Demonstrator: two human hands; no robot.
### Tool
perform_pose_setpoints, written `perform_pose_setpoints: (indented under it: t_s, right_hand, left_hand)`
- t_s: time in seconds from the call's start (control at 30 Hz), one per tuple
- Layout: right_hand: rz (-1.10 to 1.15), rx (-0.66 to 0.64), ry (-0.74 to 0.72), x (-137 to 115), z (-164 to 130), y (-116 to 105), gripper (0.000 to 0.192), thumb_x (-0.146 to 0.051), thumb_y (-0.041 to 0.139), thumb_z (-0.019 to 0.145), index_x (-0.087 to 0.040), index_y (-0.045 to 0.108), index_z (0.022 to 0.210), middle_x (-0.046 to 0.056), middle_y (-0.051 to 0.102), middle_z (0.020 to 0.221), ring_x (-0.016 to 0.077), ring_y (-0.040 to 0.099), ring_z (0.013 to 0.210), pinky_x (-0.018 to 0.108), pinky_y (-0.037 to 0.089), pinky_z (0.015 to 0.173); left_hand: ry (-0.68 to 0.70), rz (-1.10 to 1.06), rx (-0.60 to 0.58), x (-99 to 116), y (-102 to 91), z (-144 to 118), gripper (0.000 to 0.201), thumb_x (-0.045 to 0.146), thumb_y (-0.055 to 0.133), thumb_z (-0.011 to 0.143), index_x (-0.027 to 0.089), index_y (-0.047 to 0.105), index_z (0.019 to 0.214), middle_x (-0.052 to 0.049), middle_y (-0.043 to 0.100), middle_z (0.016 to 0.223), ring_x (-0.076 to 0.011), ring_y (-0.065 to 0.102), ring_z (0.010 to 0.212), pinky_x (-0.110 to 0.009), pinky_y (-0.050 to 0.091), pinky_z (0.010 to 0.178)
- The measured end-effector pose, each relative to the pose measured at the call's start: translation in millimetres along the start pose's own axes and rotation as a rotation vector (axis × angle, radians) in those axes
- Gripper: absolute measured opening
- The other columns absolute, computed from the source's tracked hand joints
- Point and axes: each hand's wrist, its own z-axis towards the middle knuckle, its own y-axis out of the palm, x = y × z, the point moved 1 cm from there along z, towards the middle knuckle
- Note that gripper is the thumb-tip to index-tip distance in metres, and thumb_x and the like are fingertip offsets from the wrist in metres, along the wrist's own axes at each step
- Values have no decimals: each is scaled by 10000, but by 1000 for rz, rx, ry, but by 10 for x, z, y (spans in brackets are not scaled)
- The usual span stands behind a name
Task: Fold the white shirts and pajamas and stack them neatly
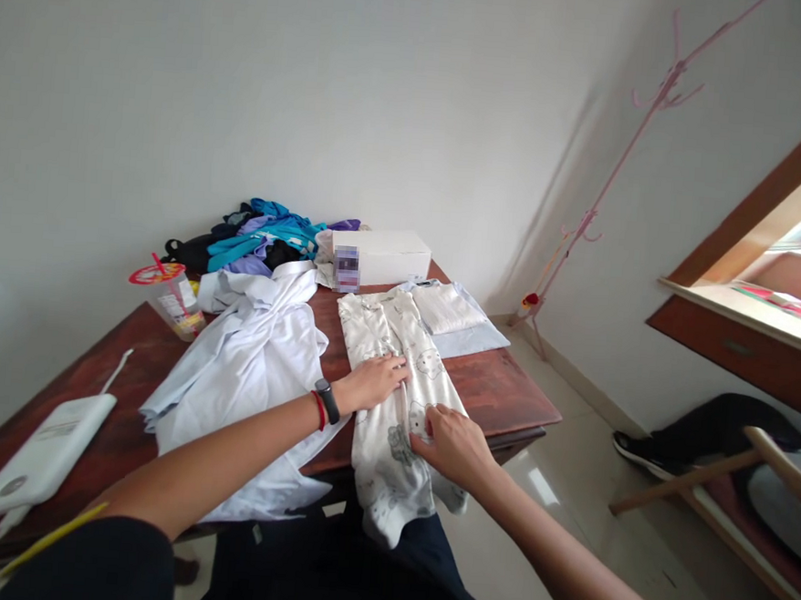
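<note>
A white garment with grey cartoon prints (pixel 430 361), perhaps pyjamas, lies lengthwise on the table, its near end hanging over the front edge onto my lap. My left hand (pixel 373 382) rests on the middle of it, fingers stretched out and fairly flat on the cloth. Lower down, at its right side, my right hand (pixel 457 443) has bent fingers and the thumb closed on the fabric. Left of it spreads a crumpled white shirt (pixel 251 372), under my left forearm. Folded light clothes (pixel 470 332) lie beyond the printed garment, to the right.
On the dark red wooden table (pixel 504 394) stand a white box (pixel 386 258), a heap of blue and dark clothes (pixel 274 234) and a plastic cup with a straw (pixel 177 303). A white power bank (pixel 47 454) with cables lies left. A pink coat rack (pixel 615 173) and a chair (pixel 722 505) are right.
</note>
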Motion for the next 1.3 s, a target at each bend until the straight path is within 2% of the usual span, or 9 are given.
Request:
perform_pose_setpoints:
  t_s: [0.13,0.27,0.47,0.63,0.73,0.87,1.03,1.17,1.3]
  right_hand:
    - [-49,-22,3,-30,105,19,212,-298,548,930,-155,697,880,153,759,934,285,726,847,314,410,671]
    - [10,-56,-44,39,136,-64,205,-222,525,903,-179,688,787,126,763,896,253,703,793,303,359,642]
    - [136,-67,-223,210,-4,-247,193,-193,543,850,-206,599,666,39,669,680,169,567,621,296,280,604]
    - [100,-99,-266,244,-12,-208,166,-190,545,831,-205,588,672,43,663,686,174,558,620,300,266,591]
    - [96,-80,-277,234,-25,-171,156,-196,559,853,-204,599,703,36,671,721,170,570,632,300,270,595]
    - [139,-37,-298,225,-123,-105,182,-249,582,909,-202,606,734,27,668,781,168,598,691,289,312,627]
    - [198,-8,-334,253,-253,-2,195,-300,594,942,-203,634,778,30,664,843,188,641,811,277,368,685]
    - [262,-17,-293,312,-322,19,241,-327,580,967,-208,626,763,28,678,815,184,646,785,271,378,682]
    - [198,-41,44,531,-400,15,361,-397,535,993,-211,626,697,56,700,720,212,660,701,290,347,616]
  left_hand:
    - [-20,-36,-35,-9,-20,62,198,192,566,977,224,698,1120,-115,631,1321,-285,645,1191,-403,518,1032]
    - [-64,-70,-34,-63,-29,78,215,225,630,942,223,704,1144,-112,574,1399,-287,659,1169,-400,525,1027]
    - [-136,-147,-15,5,12,8,386,371,611,960,231,634,1320,-155,309,1660,-379,647,1213,-496,488,1069]
    - [-237,-185,-1,171,67,56,626,333,688,877,144,458,1428,-258,336,1616,-467,422,1443,-571,379,1148]
    - [-289,-240,92,294,46,100,610,235,676,837,151,429,1389,-244,469,1502,-401,443,1435,-514,406,1141]
    - [-314,-428,204,554,-3,81,614,123,576,827,176,419,1419,-183,568,1395,-296,619,1228,-417,499,1043]
    - [-426,-840,90,755,44,3,472,178,576,876,225,538,1344,-87,676,1175,-146,669,685,-303,568,669]
    - [-313,-603,151,682,94,-65,295,135,685,837,189,676,1127,-64,666,1148,-130,635,718,-297,564,757]
    - [-198,-232,69,702,105,-157,137,170,615,950,199,716,1036,-56,646,1100,-179,670,908,-284,546,830]
